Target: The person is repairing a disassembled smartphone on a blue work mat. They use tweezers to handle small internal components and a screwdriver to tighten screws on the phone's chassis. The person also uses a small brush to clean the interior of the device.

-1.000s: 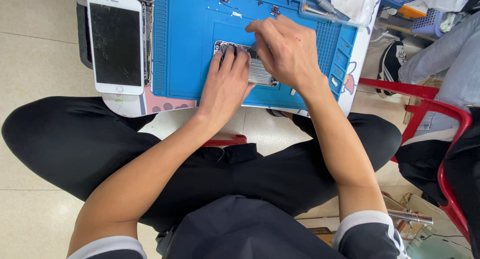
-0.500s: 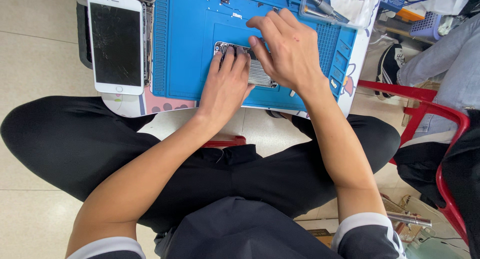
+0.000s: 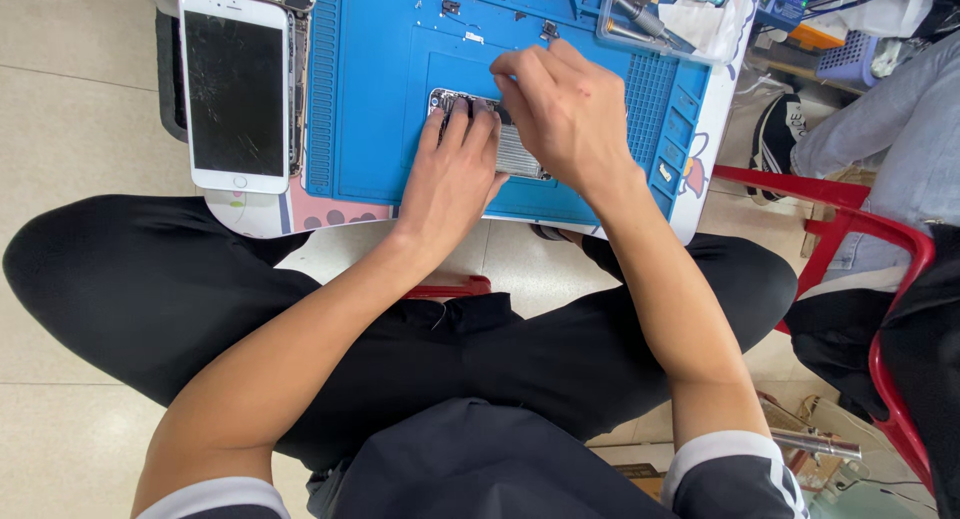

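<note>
The opened phone body (image 3: 510,144) is lying on the blue repair mat (image 3: 370,109), a little toward the mat's near edge and right of its middle. Its long axis is running slantwise, from a far-left end to a near-right end, and the end closest to the person is pointing toward the mat's near right corner.

The left hand (image 3: 450,174) is lying flat over the left part of the body, fingers stretched forward and close together, pressing it down onto the mat. The right hand (image 3: 565,114) is arching over the far right side, thumb and forefinger pinched narrowly together above the far end; whether a small tool or screw is sitting in that pinch cannot be told. Both hands are touching the phone body, the left from the near side, the right from the far right.

A white phone with a cracked screen (image 3: 237,89) is lying well apart, beyond the mat's left edge. A clear tray of tools (image 3: 670,14) is sitting at the far right corner.
</note>
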